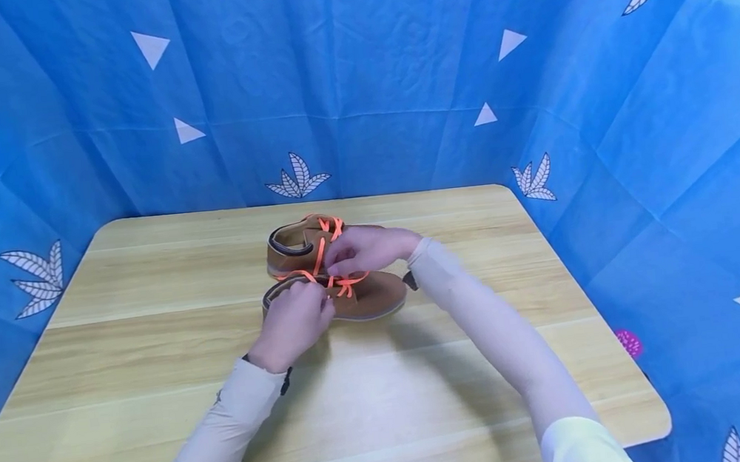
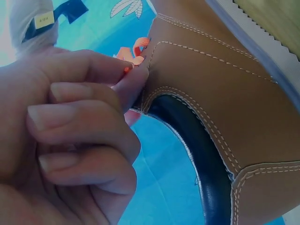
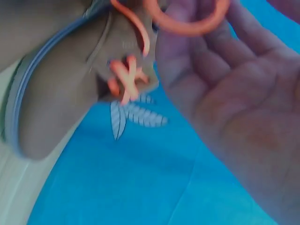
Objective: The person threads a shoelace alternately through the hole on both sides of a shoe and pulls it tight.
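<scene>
Two brown low shoes with orange laces stand side by side on the table, toes to the right. My left hand (image 1: 294,320) is at the ankle opening of the nearer shoe (image 1: 379,295). Its thumb and forefinger pinch the orange shoelace (image 2: 140,44) by the top eyelets, other fingers curled. From the right, my right hand (image 1: 368,250) reaches over the same shoe and holds its lace with bent fingers. A loop of that lace (image 3: 190,29) crosses the fingers in the right wrist view; the fingertips are hidden there. Crossed lacing shows lower on the tongue.
The farther shoe (image 1: 286,261) stands just behind, partly covered by my right hand, with its own orange lace hanging over its side. The wooden table (image 1: 118,322) has rounded corners. A blue patterned cloth (image 1: 382,74) encloses its back and sides.
</scene>
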Demonstrator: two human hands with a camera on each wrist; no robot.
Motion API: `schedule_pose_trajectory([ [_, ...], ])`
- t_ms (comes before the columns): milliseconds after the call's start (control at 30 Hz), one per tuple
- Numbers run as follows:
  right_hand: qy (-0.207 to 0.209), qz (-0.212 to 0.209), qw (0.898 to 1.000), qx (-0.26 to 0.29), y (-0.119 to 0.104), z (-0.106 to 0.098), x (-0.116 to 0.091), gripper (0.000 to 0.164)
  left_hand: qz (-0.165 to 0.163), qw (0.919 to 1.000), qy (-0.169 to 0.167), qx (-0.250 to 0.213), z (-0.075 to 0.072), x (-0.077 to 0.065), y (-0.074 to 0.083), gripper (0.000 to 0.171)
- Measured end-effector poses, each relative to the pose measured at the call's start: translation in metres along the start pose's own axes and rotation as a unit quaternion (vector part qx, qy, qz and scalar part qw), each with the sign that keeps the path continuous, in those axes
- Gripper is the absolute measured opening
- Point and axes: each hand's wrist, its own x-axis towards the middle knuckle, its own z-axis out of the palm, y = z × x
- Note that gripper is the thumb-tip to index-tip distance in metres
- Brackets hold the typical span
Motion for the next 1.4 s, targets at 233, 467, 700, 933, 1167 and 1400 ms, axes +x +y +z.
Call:
schedule_pose_trajectory([
  [233, 0.069, 0.072, 0.994, 0.031, 0.041, 0.015, -0.037, 0.075, 0.005, 0.9999, 0.003, 0.015, -0.001, 0.001, -0.004, 0.033],
  [467, 0.077, 0.085, 0.993, -0.028, 0.061, 0.048, -0.046, 0.101, 0.004, 0.9991, 0.009, 0.042, -0.003, 0.000, -0.007, 0.039],
  [700, 0.114, 0.065, 0.988, -0.086, 0.066, 0.061, -0.043, 0.088, 0.002, 0.9992, -0.033, 0.024, -0.003, -0.006, -0.009, 0.037],
  [933, 0.112, 0.099, 0.985, -0.082, 0.073, 0.064, -0.043, 0.090, 0.003, 0.9963, -0.086, -0.012, -0.003, -0.020, -0.016, 0.033],
  [1167, 0.109, 0.101, 0.985, -0.090, 0.072, 0.063, -0.044, 0.089, 0.010, 0.9959, -0.089, -0.013, -0.004, -0.039, -0.025, 0.031],
  [1400, 0.107, 0.087, 0.987, -0.088, 0.073, 0.062, -0.045, 0.089, 0.020, 0.9915, -0.126, -0.025, -0.007, -0.059, -0.025, 0.030],
])
